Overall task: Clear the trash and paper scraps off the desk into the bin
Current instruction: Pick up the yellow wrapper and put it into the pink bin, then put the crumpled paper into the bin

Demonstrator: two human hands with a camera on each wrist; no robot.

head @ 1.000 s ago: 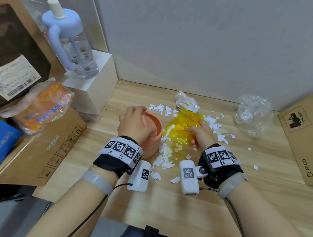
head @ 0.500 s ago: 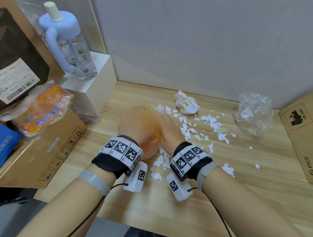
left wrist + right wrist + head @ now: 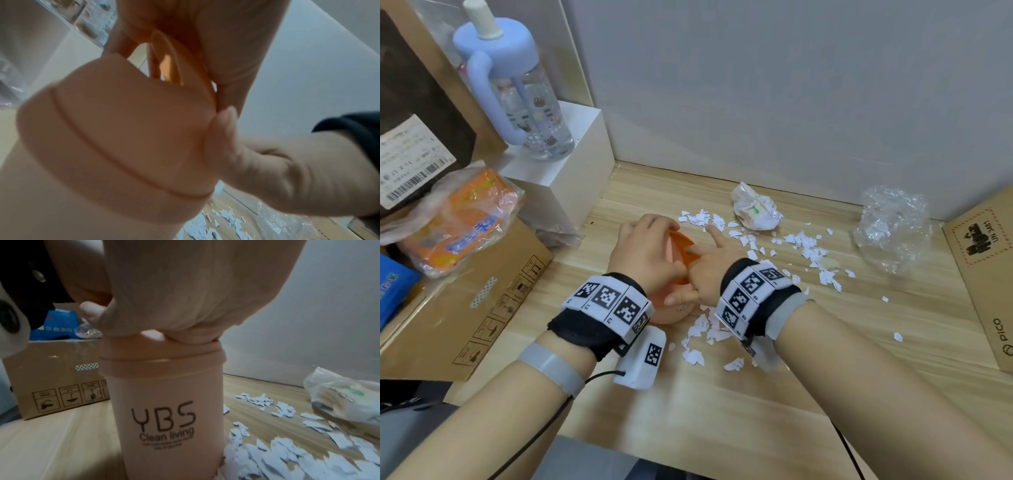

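A small peach bin (image 3: 671,313) marked "YBS Clean living" (image 3: 164,402) stands on the wooden desk (image 3: 825,377). My left hand (image 3: 647,246) grips its top from the left. My right hand (image 3: 705,270) lies over the opening with spread fingers pressing in and its thumb against the bin's cap (image 3: 115,129); it holds nothing that I can see. White paper scraps (image 3: 804,243) lie scattered right of the bin and in front of it (image 3: 287,451). A crumpled white wrapper (image 3: 755,209) and a wad of clear plastic (image 3: 892,229) sit near the back wall.
A lilac water bottle (image 3: 517,92) stands on a white box (image 3: 565,171) at the back left. A cardboard box (image 3: 482,301) with an orange packet (image 3: 458,219) on it borders the left side. Another cardboard box (image 3: 989,274) lies at the right edge.
My right hand brought a yellow wrapper from the desk to the bin and pushed it in; the wrapper is out of sight now. My left hand stayed on the bin.
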